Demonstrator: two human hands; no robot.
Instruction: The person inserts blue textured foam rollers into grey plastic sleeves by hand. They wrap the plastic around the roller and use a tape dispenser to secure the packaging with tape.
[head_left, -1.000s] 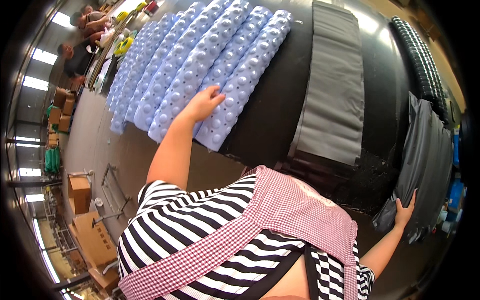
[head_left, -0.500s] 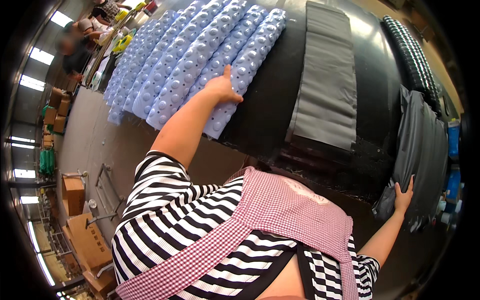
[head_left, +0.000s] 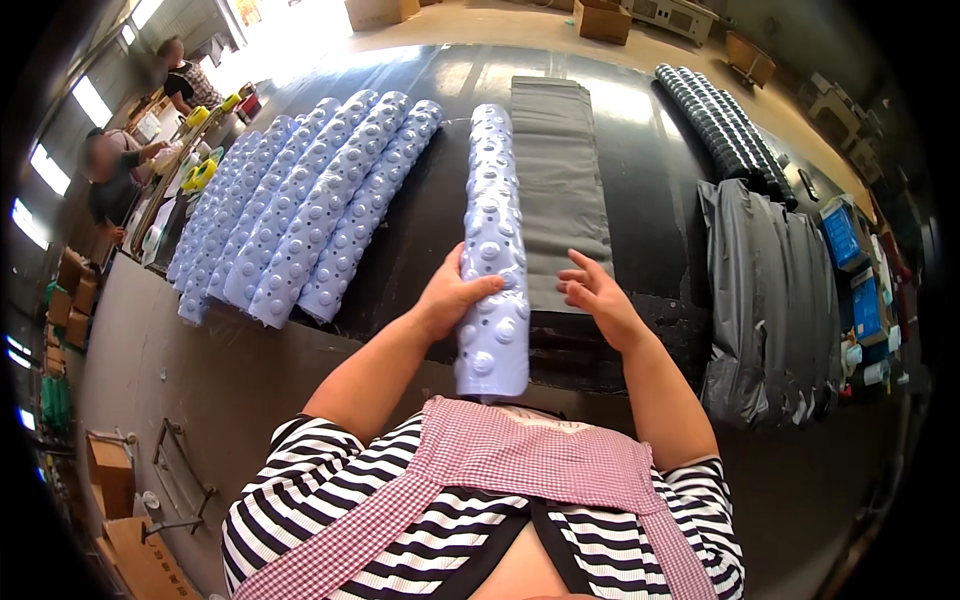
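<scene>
My left hand grips a rolled light-blue bath mat covered in raised bubbles, its thumb lying across the top. The roll points away from me over the black table. Just right of it a flat grey plastic bag lies lengthwise, partly hidden behind the roll. Above the near end of that bag, my right hand hovers with fingers apart and nothing in it. More blue rolled mats lie side by side at the left of the table.
Filled grey bags lie at the right, with black bumpy rolls beyond them. Blue boxes stand at the far right. Two people work by a side bench at the upper left. Cardboard boxes sit on the floor at lower left.
My left hand has brought one blue roll from the group on the left to the table's middle. My right hand has left the filled grey bags and moved inward.
</scene>
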